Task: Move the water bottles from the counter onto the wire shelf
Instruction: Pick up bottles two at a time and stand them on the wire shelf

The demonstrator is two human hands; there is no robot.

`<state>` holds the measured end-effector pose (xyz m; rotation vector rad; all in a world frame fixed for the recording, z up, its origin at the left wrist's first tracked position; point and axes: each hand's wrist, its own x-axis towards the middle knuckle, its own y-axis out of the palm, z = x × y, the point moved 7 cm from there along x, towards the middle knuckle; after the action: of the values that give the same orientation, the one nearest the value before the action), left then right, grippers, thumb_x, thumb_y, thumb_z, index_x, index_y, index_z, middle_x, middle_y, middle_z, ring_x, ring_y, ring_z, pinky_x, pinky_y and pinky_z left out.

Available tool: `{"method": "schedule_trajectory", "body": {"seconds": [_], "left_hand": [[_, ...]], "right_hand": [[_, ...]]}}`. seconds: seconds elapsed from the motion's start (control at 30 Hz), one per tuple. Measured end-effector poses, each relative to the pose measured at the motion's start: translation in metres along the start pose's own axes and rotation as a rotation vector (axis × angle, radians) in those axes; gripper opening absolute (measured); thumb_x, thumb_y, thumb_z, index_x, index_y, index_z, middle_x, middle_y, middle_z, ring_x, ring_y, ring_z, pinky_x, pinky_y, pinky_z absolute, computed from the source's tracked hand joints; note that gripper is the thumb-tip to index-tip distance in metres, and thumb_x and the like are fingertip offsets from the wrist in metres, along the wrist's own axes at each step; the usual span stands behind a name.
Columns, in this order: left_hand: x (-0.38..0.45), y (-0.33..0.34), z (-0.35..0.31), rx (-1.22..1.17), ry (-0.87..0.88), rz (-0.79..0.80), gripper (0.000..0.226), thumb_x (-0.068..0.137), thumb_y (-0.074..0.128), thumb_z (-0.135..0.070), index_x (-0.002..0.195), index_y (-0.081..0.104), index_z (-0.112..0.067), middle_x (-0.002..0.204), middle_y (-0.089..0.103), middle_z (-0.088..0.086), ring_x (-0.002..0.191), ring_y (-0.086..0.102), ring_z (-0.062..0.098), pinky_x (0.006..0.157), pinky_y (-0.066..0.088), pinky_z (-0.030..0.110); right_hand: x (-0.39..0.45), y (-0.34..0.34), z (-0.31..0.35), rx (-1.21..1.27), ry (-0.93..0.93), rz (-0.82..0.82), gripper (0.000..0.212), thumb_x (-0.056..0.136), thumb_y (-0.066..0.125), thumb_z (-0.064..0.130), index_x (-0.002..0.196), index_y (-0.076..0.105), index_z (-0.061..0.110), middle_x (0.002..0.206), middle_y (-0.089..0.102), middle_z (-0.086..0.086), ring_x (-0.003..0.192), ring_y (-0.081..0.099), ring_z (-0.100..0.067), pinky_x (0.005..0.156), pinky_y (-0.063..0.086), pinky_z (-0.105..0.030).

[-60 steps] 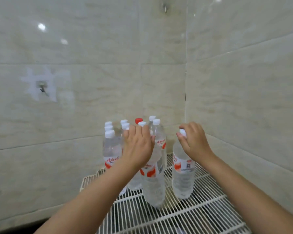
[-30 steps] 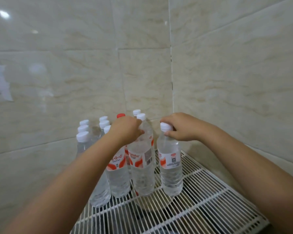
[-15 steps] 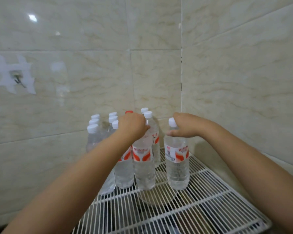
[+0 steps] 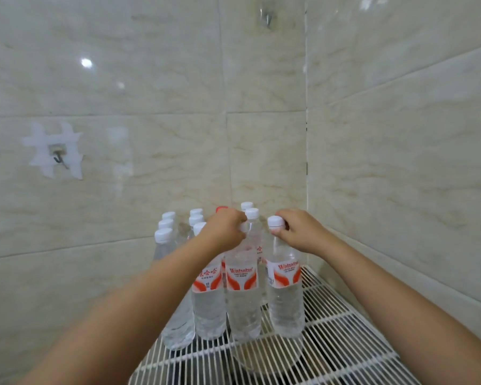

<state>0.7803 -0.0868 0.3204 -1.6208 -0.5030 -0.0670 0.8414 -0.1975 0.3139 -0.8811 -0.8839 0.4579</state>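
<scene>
I see both hands up at the bottle tops on the wire shelf [image 4: 331, 354], which sits in the corner where two tiled walls [image 4: 400, 162] meet; my left hand [image 4: 224, 229] is curled over the cap and neck of the middle bottle [image 4: 243, 298] in the front row, gripping it from above so its cap is mostly hidden; my right hand [image 4: 299, 232] pinches the neck of the right bottle [image 4: 285, 295] just under its white cap, thumb in front, fingers wrapped behind. Both of these bottles stand upright on the wires, side by side and nearly touching; each is clear plastic, filled with clear water up toward the shoulder, with a red and white label round the middle. Just left of them stands a third bottle [image 4: 208, 304] of the same kind, touching the middle one, and another [image 4: 175, 315] further left, partly hidden by my left forearm. Behind these more bottles [image 4: 167, 226] crowd toward the back wall, all upright and capped; most caps are white, one cap [image 4: 221, 209] is red; how full the rear ones are I cannot tell. A small hook [image 4: 58, 158] sits on a white patch on the wall to the left, well apart from the shelf.
</scene>
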Motion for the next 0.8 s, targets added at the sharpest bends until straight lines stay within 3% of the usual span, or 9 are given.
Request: {"method": "schedule_trajectory", "body": {"seconds": [0.1, 0.2, 0.33, 0.5, 0.7, 0.8], "left_hand": [[0.007, -0.001, 0.000, 0.021, -0.032, -0.032, 0.024, 0.090, 0.052, -0.011, 0.111, 0.060, -0.003, 0.119, 0.059, 0.016, 0.112, 0.055, 0.030, 0.091, 0.044, 0.032], [0.009, -0.003, 0.001, 0.037, -0.059, -0.037, 0.023, 0.090, 0.050, -0.008, 0.110, 0.060, -0.004, 0.118, 0.059, 0.015, 0.110, 0.056, 0.030, 0.090, 0.045, 0.033], [0.010, -0.005, 0.011, 0.047, -0.092, -0.043, 0.022, 0.091, 0.052, -0.009, 0.110, 0.059, -0.003, 0.118, 0.059, 0.015, 0.110, 0.057, 0.030, 0.088, 0.046, 0.032], [0.006, -0.004, 0.011, 0.127, -0.068, -0.029, 0.026, 0.093, 0.054, -0.020, 0.111, 0.060, -0.002, 0.117, 0.061, 0.016, 0.112, 0.055, 0.029, 0.089, 0.045, 0.033], [0.005, 0.003, 0.007, 0.165, -0.030, -0.063, 0.026, 0.096, 0.049, -0.020, 0.112, 0.056, -0.001, 0.118, 0.060, 0.016, 0.110, 0.056, 0.030, 0.089, 0.045, 0.034], [0.002, 0.011, 0.006, 0.148, -0.021, -0.055, 0.025, 0.096, 0.048, -0.018, 0.112, 0.054, 0.000, 0.118, 0.059, 0.017, 0.108, 0.056, 0.030, 0.089, 0.045, 0.034]], "right_hand": [[0.010, 0.007, -0.003, 0.043, -0.006, -0.076, 0.015, 0.087, 0.054, 0.017, 0.087, 0.054, 0.002, 0.084, 0.047, -0.006, 0.080, 0.043, -0.019, 0.062, 0.028, -0.028], [0.019, 0.016, -0.001, 0.070, -0.035, -0.106, 0.011, 0.088, 0.054, 0.016, 0.081, 0.048, 0.010, 0.084, 0.048, -0.009, 0.080, 0.043, -0.018, 0.057, 0.028, -0.027], [0.025, 0.022, 0.001, 0.089, -0.039, -0.129, 0.021, 0.089, 0.053, 0.016, 0.103, 0.057, 0.001, 0.100, 0.059, -0.016, 0.083, 0.043, -0.015, 0.070, 0.030, -0.024], [0.027, 0.027, -0.001, 0.090, -0.034, -0.149, 0.027, 0.089, 0.053, 0.018, 0.111, 0.056, 0.002, 0.106, 0.061, -0.018, 0.090, 0.052, -0.025, 0.072, 0.030, -0.024], [0.022, 0.028, -0.002, 0.060, -0.011, -0.222, 0.031, 0.091, 0.050, 0.020, 0.118, 0.050, 0.004, 0.113, 0.059, -0.015, 0.099, 0.051, -0.023, 0.075, 0.031, -0.024], [0.016, 0.035, -0.002, 0.013, 0.012, -0.226, 0.038, 0.092, 0.048, 0.019, 0.127, 0.044, 0.003, 0.121, 0.054, -0.016, 0.112, 0.048, -0.028, 0.089, 0.037, -0.030]]}}
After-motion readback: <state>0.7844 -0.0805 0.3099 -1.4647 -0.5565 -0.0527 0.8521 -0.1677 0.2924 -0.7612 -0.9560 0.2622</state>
